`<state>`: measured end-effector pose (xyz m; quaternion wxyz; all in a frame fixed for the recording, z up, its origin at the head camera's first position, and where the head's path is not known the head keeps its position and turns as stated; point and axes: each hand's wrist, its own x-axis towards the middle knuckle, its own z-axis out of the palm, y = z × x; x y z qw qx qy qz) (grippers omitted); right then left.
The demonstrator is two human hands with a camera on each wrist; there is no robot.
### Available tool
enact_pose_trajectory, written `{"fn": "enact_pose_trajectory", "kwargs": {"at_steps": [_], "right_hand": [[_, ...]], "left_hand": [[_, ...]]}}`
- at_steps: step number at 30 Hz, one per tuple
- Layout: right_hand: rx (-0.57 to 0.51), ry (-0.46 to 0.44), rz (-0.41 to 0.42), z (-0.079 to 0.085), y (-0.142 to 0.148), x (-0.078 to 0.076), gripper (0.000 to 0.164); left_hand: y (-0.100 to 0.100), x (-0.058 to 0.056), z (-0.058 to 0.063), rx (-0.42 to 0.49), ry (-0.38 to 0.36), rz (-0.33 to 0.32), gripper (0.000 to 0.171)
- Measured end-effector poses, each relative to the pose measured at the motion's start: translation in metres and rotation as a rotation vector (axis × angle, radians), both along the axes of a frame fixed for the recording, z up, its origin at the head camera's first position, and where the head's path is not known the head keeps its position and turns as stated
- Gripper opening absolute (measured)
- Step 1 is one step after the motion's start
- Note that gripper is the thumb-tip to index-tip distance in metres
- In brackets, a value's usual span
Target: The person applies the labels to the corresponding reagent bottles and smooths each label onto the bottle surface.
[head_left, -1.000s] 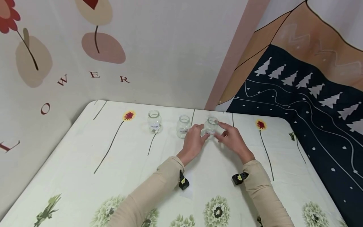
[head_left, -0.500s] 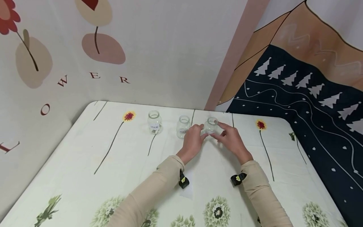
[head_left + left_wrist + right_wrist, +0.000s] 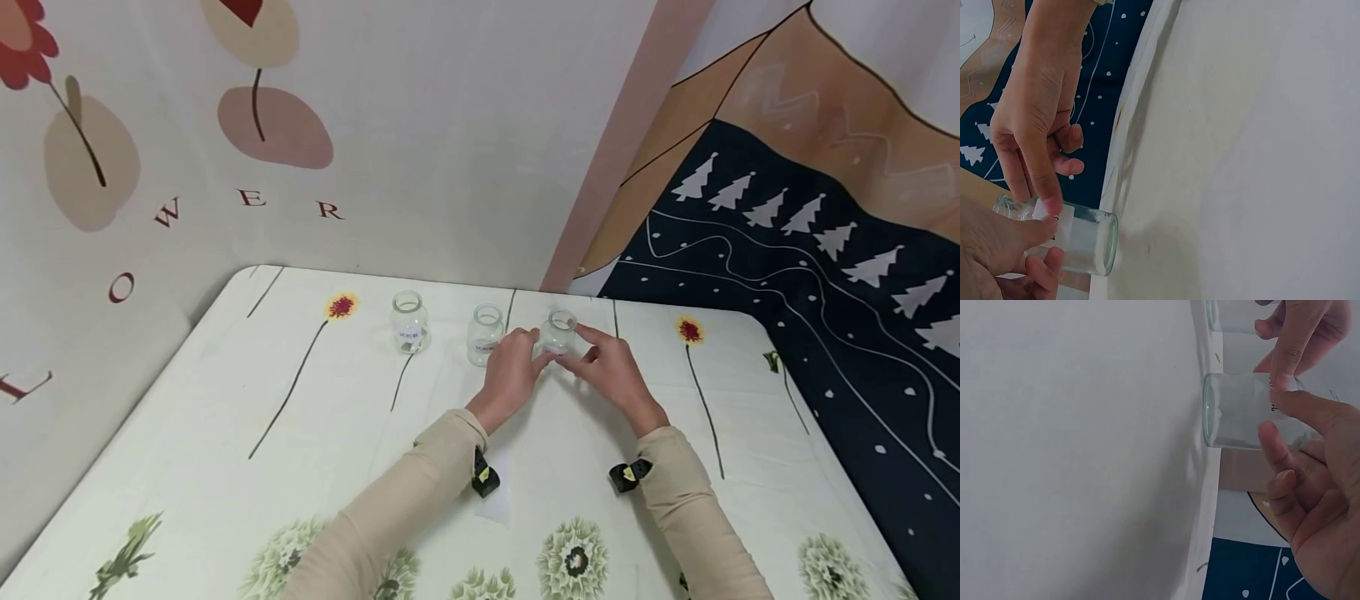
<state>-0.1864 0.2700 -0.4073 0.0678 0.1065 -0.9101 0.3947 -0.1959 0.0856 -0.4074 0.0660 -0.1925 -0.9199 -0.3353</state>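
A small clear glass jar (image 3: 561, 327) stands upright toward the back of the table, held between both hands. My left hand (image 3: 512, 372) grips its left side, and my right hand (image 3: 617, 377) has its fingers along the right side. On the jar's front is a white label (image 3: 1065, 230) with dark print. Both thumbs press on this label, their tips close together, as the right wrist view also shows on the jar (image 3: 1235, 415). Part of the label is hidden under the thumbs.
Two similar labelled jars stand to the left: a middle jar (image 3: 486, 335) right beside my left hand and another jar (image 3: 408, 323) farther off. A pale sheet (image 3: 493, 496) lies near my left wrist on the flower-printed tablecloth (image 3: 337, 475). Behind rises a printed curtain (image 3: 450, 167).
My right thumb has slid left across the jar's front, up to the left thumb. The right wrist has shifted slightly left. The left hand and the jars stay in place.
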Motion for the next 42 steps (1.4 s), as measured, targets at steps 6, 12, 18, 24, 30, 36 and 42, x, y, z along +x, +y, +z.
{"fn": "enact_pose_trajectory", "kwargs": {"at_steps": [6,12,18,24,30,36,42], "right_hand": [[-0.011,0.002,0.007,0.000,0.000,0.000,0.060],[-0.009,-0.036,0.025,0.002,0.005,-0.001,0.058],[-0.008,-0.054,0.031,0.002,0.009,0.000,0.055],[-0.006,-0.051,0.000,0.001,0.004,0.002,0.059],[-0.007,0.001,-0.026,-0.001,-0.004,0.003,0.062],[-0.017,-0.017,-0.017,0.001,-0.004,0.003,0.060],[-0.003,-0.038,0.006,0.002,0.000,0.002,0.058]], "left_hand": [[-0.001,0.000,0.003,-0.046,0.005,-0.004,0.036],[-0.002,-0.001,0.006,-0.055,-0.038,-0.018,0.035],[-0.002,-0.001,0.006,-0.060,-0.040,-0.040,0.031],[0.000,0.000,0.004,-0.059,-0.060,-0.021,0.041],[0.001,0.000,0.003,-0.088,-0.019,-0.001,0.035],[-0.001,0.000,0.002,-0.036,-0.027,-0.019,0.034],[-0.002,0.000,0.003,-0.038,-0.022,-0.028,0.032]]}}
